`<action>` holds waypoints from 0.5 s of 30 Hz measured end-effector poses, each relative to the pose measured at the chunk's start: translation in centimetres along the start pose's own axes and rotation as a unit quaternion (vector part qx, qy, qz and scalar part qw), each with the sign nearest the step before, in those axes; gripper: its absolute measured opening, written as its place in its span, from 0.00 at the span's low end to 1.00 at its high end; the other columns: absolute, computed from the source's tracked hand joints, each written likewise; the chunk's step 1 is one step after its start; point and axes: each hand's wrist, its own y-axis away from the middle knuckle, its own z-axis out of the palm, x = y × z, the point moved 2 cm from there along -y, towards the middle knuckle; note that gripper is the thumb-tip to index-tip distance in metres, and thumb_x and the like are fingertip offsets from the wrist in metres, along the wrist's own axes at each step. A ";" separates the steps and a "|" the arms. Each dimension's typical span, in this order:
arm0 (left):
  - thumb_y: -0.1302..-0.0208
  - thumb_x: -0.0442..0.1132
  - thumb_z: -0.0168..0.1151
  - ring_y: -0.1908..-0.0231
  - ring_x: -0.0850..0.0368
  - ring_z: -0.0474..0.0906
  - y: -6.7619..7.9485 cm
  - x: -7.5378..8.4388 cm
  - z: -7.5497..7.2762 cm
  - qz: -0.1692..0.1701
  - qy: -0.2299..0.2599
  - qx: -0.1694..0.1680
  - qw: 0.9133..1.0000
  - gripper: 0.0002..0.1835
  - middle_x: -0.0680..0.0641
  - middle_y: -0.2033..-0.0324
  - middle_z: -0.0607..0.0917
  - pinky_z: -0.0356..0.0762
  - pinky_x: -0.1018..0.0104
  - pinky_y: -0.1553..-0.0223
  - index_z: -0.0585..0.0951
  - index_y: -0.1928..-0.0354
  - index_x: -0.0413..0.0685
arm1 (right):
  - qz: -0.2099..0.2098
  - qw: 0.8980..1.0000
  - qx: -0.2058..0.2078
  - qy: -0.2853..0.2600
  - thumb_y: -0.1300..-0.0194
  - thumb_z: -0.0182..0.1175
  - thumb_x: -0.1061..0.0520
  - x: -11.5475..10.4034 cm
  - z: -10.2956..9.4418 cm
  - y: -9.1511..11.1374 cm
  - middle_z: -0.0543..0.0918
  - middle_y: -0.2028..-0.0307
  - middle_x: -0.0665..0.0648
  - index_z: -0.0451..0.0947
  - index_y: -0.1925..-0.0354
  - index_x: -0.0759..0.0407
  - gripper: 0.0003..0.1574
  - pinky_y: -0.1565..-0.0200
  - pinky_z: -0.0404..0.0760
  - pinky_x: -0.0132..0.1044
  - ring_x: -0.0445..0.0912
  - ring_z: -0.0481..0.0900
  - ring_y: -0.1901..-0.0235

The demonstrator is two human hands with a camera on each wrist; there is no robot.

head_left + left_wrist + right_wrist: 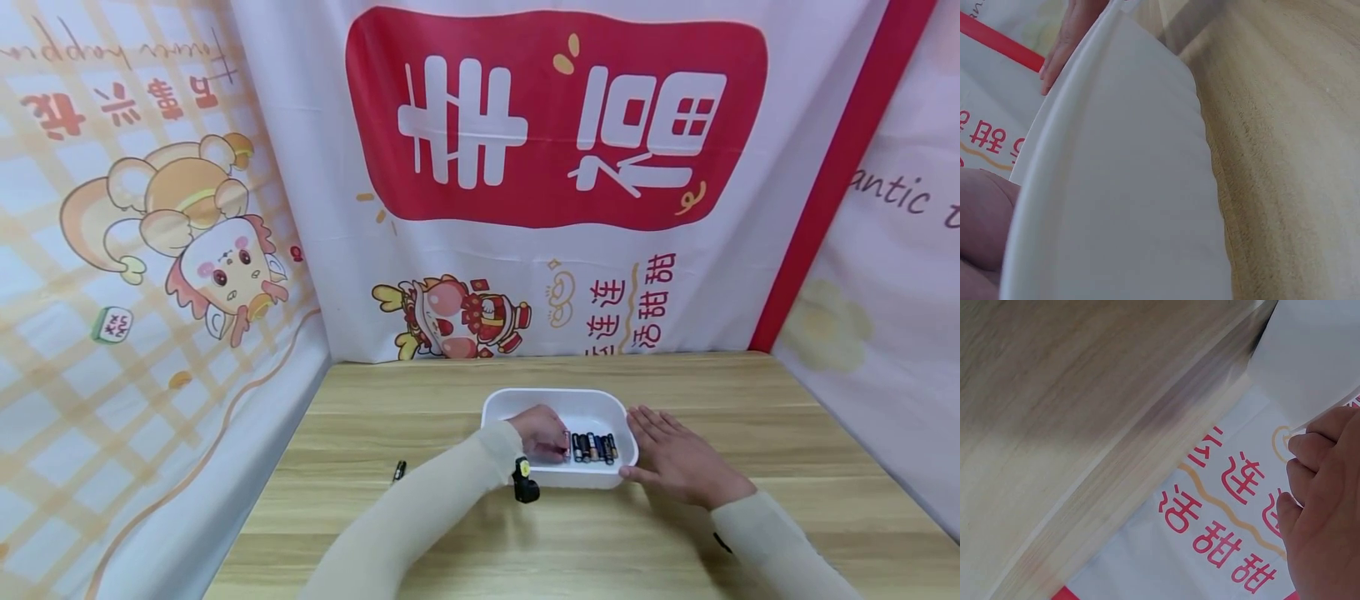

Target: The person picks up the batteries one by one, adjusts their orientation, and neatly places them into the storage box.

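A white plastic box (540,477) stands on the wooden table, with several batteries (592,448) lying side by side in its right part. My left hand (542,432) reaches down inside the box, fingers curled at a pinkish battery (567,446) at the left end of that row. Its fingertips are partly hidden in the head view; the left wrist view shows mostly the outer wall of the box (1129,162). My right hand (675,457) rests against the box's right end, fingers extended along the rim and thumb near the front corner.
A single dark battery (399,472) lies on the table left of the box, beside my left sleeve. Part of a small black item (722,542) shows by my right sleeve. Printed cloth (555,117) hangs behind the table and along both sides.
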 end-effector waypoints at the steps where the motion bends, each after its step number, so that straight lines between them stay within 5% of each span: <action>1: 0.46 0.19 0.62 0.76 0.52 0.79 0.1 0.1 0.1 -0.001 -0.007 0.006 1.000 0.06 0.39 0.72 0.82 0.86 0.64 0.70 0.78 0.72 0.34 | 0.000 1.000 0.000 0.000 0.34 0.41 0.22 0.0 0.1 0.0 0.56 0.28 0.65 0.55 0.29 0.69 0.59 0.29 0.50 0.55 0.60 0.52 0.29; 9: 0.45 0.22 0.66 0.78 0.54 0.80 0.2 0.8 0.6 -0.001 -0.129 0.050 0.990 0.03 0.42 0.78 0.84 0.85 0.65 0.70 0.83 0.74 0.32 | 0.005 1.000 -0.006 -0.001 0.34 0.40 0.22 0.2 0.2 0.0 0.56 0.28 0.65 0.54 0.28 0.68 0.60 0.29 0.50 0.55 0.59 0.50 0.28; 15: 0.44 0.24 0.67 0.78 0.55 0.81 0.1 0.9 0.6 -0.005 -0.135 0.043 0.990 0.02 0.41 0.77 0.85 0.85 0.64 0.68 0.84 0.69 0.29 | 0.008 1.000 -0.011 -0.007 0.35 0.39 0.21 0.3 0.2 0.0 0.55 0.27 0.63 0.53 0.28 0.67 0.61 0.29 0.49 0.55 0.58 0.49 0.28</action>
